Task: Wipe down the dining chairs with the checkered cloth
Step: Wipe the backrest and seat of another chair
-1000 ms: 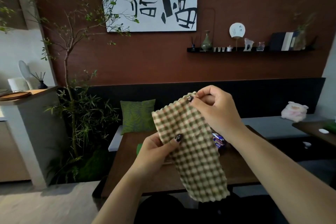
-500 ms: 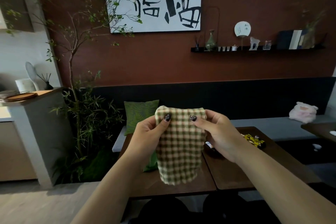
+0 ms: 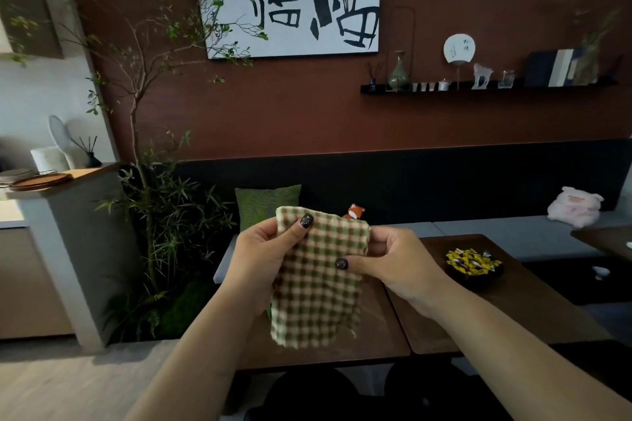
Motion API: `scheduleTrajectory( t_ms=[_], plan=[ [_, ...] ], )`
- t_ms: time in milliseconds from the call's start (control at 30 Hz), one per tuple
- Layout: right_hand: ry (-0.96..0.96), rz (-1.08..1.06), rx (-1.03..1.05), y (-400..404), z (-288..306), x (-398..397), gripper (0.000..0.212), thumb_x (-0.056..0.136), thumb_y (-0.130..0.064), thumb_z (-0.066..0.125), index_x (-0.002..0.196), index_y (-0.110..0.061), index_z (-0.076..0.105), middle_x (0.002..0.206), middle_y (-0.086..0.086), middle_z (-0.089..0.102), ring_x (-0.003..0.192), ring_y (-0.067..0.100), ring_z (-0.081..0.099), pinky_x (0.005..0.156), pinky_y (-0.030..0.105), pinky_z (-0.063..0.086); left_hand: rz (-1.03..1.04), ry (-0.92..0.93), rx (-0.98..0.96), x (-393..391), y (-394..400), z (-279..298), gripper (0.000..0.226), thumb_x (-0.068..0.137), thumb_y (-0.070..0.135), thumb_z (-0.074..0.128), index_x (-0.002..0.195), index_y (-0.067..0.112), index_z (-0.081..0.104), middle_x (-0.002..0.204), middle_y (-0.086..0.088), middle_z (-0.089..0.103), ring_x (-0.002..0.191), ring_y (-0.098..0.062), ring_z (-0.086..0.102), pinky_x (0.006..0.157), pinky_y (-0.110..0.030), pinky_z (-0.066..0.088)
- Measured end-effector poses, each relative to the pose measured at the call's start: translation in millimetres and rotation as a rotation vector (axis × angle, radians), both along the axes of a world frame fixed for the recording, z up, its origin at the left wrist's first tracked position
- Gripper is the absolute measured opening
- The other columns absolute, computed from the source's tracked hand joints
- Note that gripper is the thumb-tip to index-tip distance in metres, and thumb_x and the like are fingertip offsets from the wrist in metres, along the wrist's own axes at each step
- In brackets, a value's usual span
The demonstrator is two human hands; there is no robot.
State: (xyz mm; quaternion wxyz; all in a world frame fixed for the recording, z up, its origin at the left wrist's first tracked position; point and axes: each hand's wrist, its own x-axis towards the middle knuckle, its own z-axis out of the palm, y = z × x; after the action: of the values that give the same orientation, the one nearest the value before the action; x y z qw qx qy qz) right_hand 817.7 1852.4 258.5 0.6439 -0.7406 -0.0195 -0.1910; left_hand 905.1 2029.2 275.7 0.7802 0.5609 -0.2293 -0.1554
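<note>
A green-and-cream checkered cloth (image 3: 319, 278) hangs at chest height above a dark wooden table (image 3: 383, 328), pinched at its upper left corner by the left hand (image 3: 260, 261) and along its right edge by the right hand (image 3: 393, 265), thumbs pressed on the front. No wiping appears under way: the cloth looks to be getting folded or readied. Two dark rounded chair backs (image 3: 307, 393) show at the bottom edge, and the next move likely means lowering the cloth onto one.

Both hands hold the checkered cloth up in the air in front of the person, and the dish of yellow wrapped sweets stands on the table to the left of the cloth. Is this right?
Not quite. In the head view the dish of yellow wrapped sweets stands on the table to the right of the checkered cloth, not the left. The rest holds: the left hand and right hand both hold the cloth up.
</note>
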Motion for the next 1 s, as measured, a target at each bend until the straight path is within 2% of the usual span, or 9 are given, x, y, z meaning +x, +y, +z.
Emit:
scheduleTrajectory(
  t_ms=[167,267,400,467,567,633,733,900,1000],
  plan=[
    [-0.006,0.009,0.017,-4.2,-3.0,1.7,0.026,0.080,-0.006,0.073,0.106,-0.012,0.071,0.102,0.002,0.074,0.099,0.015,0.069,0.079,0.024,0.056,0.007,-0.011,-0.004,3.1,-0.2,-3.5,0.031,0.064,0.033,0.079,0.088,0.013,0.078,0.097,-0.012,0.075,0.091,-0.025,0.073,0.070,-0.031,0.060],
    [0.012,-0.004,0.006,-1.2,-2.9,2.7,0.021,0.091,-0.013,0.062,0.109,-0.022,0.068,0.105,-0.007,0.073,0.099,0.008,0.068,0.078,0.019,0.054,-0.014,-0.057,0.108,5.0,-0.8,-6.2,0.045,0.070,0.041,0.074,0.107,0.015,0.072,0.102,-0.004,0.075,0.096,-0.021,0.072,0.075,-0.031,0.058],
    [0.077,-0.235,-0.002,-4.6,-0.4,7.9,0.024,0.094,-0.021,0.058,0.117,-0.024,0.060,0.102,-0.007,0.071,0.097,0.011,0.067,0.082,0.027,0.054,-0.186,-0.039,0.425,6.8,1.1,-13.8,0.100,0.065,0.036,0.080,0.149,0.015,0.030,0.108,0.001,0.074,0.098,-0.015,0.071,0.075,-0.032,0.058],
    [0.176,-0.218,0.070,-9.3,-0.5,8.5,0.051,0.088,-0.019,0.066,0.135,-0.019,0.045,0.111,-0.001,0.066,0.098,0.014,0.066,0.088,0.034,0.054,-0.197,-0.002,0.465,4.8,0.9,-19.8,0.107,0.075,0.021,0.080,0.155,0.016,0.009,0.106,0.002,0.075,0.094,-0.010,0.071,0.069,-0.027,0.057],
    [0.229,-0.104,0.061,-14.2,-2.8,4.9,0.086,0.079,-0.005,0.074,0.147,-0.029,0.028,0.121,0.007,0.062,0.102,0.020,0.066,0.091,0.038,0.054,-0.103,-0.030,0.369,5.8,0.2,-26.8,0.079,0.082,0.006,0.074,0.147,0.022,0.034,0.099,-0.002,0.076,0.090,-0.012,0.072,0.068,-0.023,0.055],
    [0.209,-0.087,-0.038,-16.1,-1.5,1.4,0.070,0.079,-0.001,0.074,0.139,-0.025,0.047,0.120,0.003,0.063,0.100,0.015,0.067,0.085,0.030,0.056,-0.071,-0.070,0.324,6.9,0.4,-25.9,0.051,0.082,0.006,0.074,0.129,0.019,0.059,0.098,-0.004,0.076,0.093,-0.017,0.072,0.073,-0.027,0.057],
    [0.203,-0.102,-0.129,-18.3,2.0,-0.5,0.045,0.076,-0.004,0.077,0.116,-0.022,0.066,0.107,-0.002,0.070,0.092,0.005,0.068,0.075,0.022,0.056,-0.006,-0.147,0.311,8.4,0.7,-23.0,0.032,0.080,0.009,0.076,0.111,0.019,0.073,0.095,-0.006,0.076,0.094,-0.020,0.071,0.082,-0.029,0.058],
    [0.140,-0.256,-0.541,-14.4,10.3,-1.5,0.026,0.074,-0.016,0.078,0.088,-0.036,0.068,0.088,-0.013,0.066,0.079,-0.005,0.061,0.057,0.006,0.046,0.215,-0.433,0.447,10.0,-3.6,-22.9,0.029,0.075,0.014,0.083,0.100,0.026,0.077,0.081,0.000,0.075,0.081,-0.012,0.071,0.072,-0.020,0.057],
    [0.057,-0.367,-0.748,-15.3,13.8,-1.6,0.025,0.076,-0.022,0.076,0.070,-0.043,0.063,0.081,-0.013,0.051,0.080,-0.001,0.052,0.057,0.010,0.040,0.298,-0.583,0.547,8.8,-7.3,-25.1,0.016,0.079,0.019,0.080,0.091,0.030,0.076,0.080,0.009,0.073,0.077,-0.002,0.067,0.070,-0.021,0.057]
  ],
)
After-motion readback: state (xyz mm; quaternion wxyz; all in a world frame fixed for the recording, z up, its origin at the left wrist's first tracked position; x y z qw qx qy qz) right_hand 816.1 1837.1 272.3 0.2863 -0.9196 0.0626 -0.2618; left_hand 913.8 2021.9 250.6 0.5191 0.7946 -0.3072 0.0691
